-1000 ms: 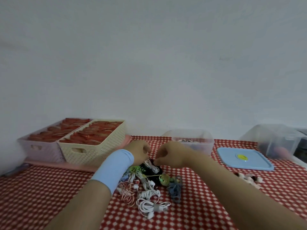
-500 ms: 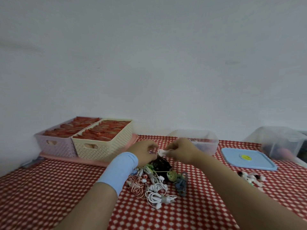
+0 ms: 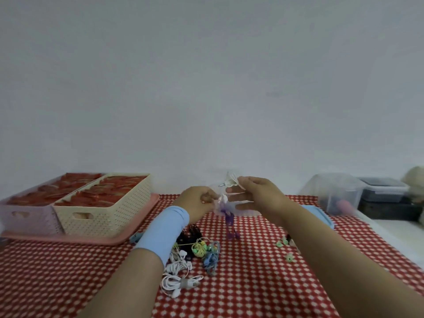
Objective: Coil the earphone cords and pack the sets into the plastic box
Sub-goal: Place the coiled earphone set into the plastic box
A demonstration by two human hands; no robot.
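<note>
Both — left hand (image 3: pixel 197 200), right hand (image 3: pixel 259 196) — pinch one earphone cord (image 3: pixel 228 214).

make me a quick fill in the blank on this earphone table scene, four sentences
1. The earphone cord hanging between the left hand and the right hand is ___ in colour.
2. The left forearm wears a light ___ sleeve.
3. The cream basket stands on a ___ tray.
4. The coiled white earphones lie on a red and ___ checked tablecloth.

Missing words: purple; blue; pink; white
</note>
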